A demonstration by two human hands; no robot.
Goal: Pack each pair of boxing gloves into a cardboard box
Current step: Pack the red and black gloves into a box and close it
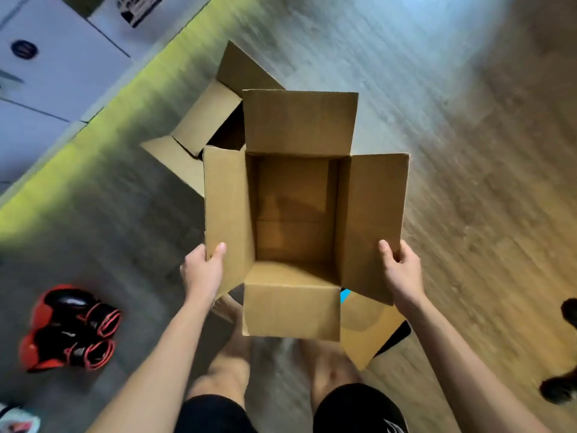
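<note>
One head-worn camera looks steeply down (wide-angle, close) past bare knees onto the floor (468, 151).

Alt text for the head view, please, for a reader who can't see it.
Both hands, left hand and right hand, hold an open, empty cardboard box by its side flaps. A red-and-black pair of boxing gloves lies on the floor at left, another open box behind.

No legible txt anywhere: the round dark-blue sticker (24, 49) and black-white printed label (140, 7) (both on pale cabinets) are too blurred.
</note>
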